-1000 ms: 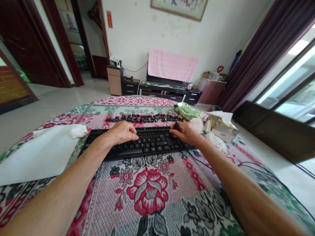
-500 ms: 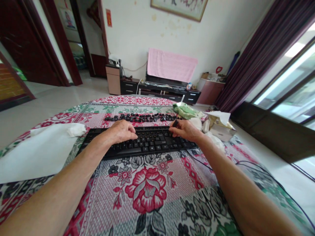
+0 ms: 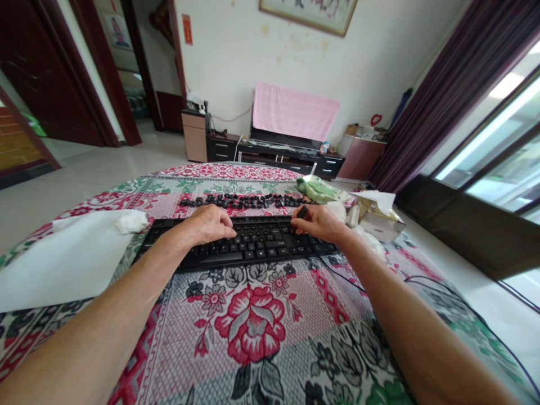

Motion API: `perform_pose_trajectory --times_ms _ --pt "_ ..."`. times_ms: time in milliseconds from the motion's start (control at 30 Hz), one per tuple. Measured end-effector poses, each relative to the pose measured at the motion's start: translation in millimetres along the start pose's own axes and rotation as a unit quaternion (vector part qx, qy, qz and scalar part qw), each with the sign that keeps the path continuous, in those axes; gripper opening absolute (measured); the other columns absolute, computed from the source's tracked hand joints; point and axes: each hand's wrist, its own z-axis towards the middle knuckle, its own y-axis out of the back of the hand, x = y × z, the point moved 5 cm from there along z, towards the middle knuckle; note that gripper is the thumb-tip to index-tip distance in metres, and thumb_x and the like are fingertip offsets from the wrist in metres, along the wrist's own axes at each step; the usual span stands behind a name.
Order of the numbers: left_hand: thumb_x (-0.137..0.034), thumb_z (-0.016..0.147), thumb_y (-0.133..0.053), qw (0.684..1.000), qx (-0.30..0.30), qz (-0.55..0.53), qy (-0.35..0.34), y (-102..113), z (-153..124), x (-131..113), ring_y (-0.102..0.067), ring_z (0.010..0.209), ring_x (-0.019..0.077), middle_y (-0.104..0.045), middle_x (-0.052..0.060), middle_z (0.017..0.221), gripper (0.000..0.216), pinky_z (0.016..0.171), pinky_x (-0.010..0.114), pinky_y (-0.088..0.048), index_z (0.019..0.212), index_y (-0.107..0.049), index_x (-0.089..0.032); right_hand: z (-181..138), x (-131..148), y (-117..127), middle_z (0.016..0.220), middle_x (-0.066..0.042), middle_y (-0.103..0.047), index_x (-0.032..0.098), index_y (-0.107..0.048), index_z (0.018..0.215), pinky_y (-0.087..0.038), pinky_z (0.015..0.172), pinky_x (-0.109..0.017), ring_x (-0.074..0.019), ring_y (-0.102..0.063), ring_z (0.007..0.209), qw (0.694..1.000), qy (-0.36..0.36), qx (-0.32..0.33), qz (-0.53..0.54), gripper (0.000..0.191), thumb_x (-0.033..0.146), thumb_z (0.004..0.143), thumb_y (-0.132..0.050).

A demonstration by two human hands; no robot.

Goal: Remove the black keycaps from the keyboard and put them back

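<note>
Underneath, keyboard point(image 3: 253, 247), left hand point(image 3: 207, 225), right hand point(image 3: 319, 223) above

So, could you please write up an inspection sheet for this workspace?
Surface: flowered tablecloth.
Job's things: keyboard; loose black keycaps spread in a band beyond it.
Clutter: white sheet and crumpled tissue, left; green packet and box, right.
Hands: left hand over the keyboard; right hand pinches a small dark piece.
Cables: black cable at the keyboard's near edge, partly hidden.
Surroundings: pink cloth, black cabinet, dark curtain.
</note>
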Motion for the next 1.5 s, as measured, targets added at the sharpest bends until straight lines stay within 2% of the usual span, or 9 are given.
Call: perform_pose_trajectory --times_ms 200,367,467,567,667,867,1167,1500 --pt "-0.041 0.053 -0.052 1.0 0.005 -0.003 -0.003 0 0 0 -0.048 0.055 0.0106 -0.057 -0.001 0.058 0.029 0.05 0.021 -0.029 0.071 -0.063 -0.021 -1 18 0 0.055 -0.001 -0.056 0.022 -0.052 0.075 -0.039 0.051 -0.024 -0.0122 -0.052 0.053 0.994 0.036 -0.012 -0.102 0.014 0.033 0.068 -0.048" --pt "-0.042 0.053 -0.051 1.0 0.01 -0.009 -0.001 -1 0 0 -0.048 0.055 0.0113 -0.058 0.0 0.06 0.031 0.051 0.022 -0.03 0.072 -0.063 -0.02 -1 5 -2 0.06 -0.002 -0.057 0.019 -0.048 0.079 -0.042 0.051 -0.024 -0.0118 -0.054 0.054 1.0 0.011 -0.005 0.005 0.018 0.035 0.072 -0.042" --pt "-0.042 0.053 -0.052 1.0 0.006 -0.011 -0.001 -1 0 1 -0.048 0.055 0.0112 -0.058 0.0 0.06 0.031 0.051 0.022 -0.03 0.072 -0.063 -0.02 0 -9 -5 0.066 -0.004 -0.058 0.017 -0.047 0.081 -0.044 0.05 -0.023 -0.0115 -0.055 0.057 0.996 -0.02 -0.001 0.088 0.022 0.036 0.072 -0.04" --pt "-0.042 0.053 -0.052 1.0 0.006 -0.014 -0.004 -2 0 2 -0.048 0.055 0.0106 -0.057 0.0 0.059 0.03 0.05 0.022 -0.03 0.072 -0.062 -0.02 1 -16 -6 0.068 -0.004 -0.058 0.016 -0.046 0.081 -0.045 0.053 -0.023 -0.0111 -0.056 0.059 0.991 -0.049 -0.001 0.127 0.023 0.036 0.072 -0.04" --pt "-0.041 0.053 -0.052 1.0 0.012 -0.019 -0.006 -3 1 3 -0.048 0.054 0.0101 -0.057 -0.001 0.058 0.03 0.05 0.021 -0.03 0.072 -0.062 -0.02 1 -12 -4 0.065 -0.003 -0.059 0.016 -0.047 0.08 -0.045 0.053 -0.024 -0.0113 -0.056 0.058 0.993 -0.048 0.003 0.104 0.022 0.035 0.072 -0.041" --pt "-0.042 0.053 -0.052 1.0 0.005 -0.012 0.0 -3 2 4 -0.048 0.054 0.0103 -0.058 -0.001 0.059 0.03 0.049 0.021 -0.03 0.072 -0.063 -0.021 1 7 2 0.053 -0.001 -0.057 0.019 -0.05 0.077 -0.042 0.051 -0.025 -0.0125 -0.054 0.053 0.998 0.029 -0.023 -0.051 0.017 0.033 0.07 -0.044" --pt "-0.042 0.053 -0.051 1.0 0.006 -0.005 -0.001 -1 -1 0 -0.048 0.054 0.0106 -0.058 -0.001 0.058 0.031 0.049 0.021 -0.029 0.072 -0.063 -0.021 0 -13 4 0.058 -0.003 -0.059 0.016 -0.052 0.077 -0.043 0.048 -0.024 -0.0131 -0.055 0.053 0.999 -0.03 -0.012 -0.01 0.019 0.031 0.071 -0.042" --pt "-0.04 0.053 -0.052 1.0 0.012 -0.012 0.003 0 0 0 -0.048 0.054 0.0095 -0.057 -0.001 0.058 0.029 0.049 0.02 -0.029 0.072 -0.063 -0.021 -4 2 3 0.058 -0.001 -0.058 0.02 -0.05 0.078 -0.044 0.051 -0.027 -0.0135 -0.056 0.053 1.0 -0.005 -0.012 0.024 0.018 0.034 0.067 -0.049"
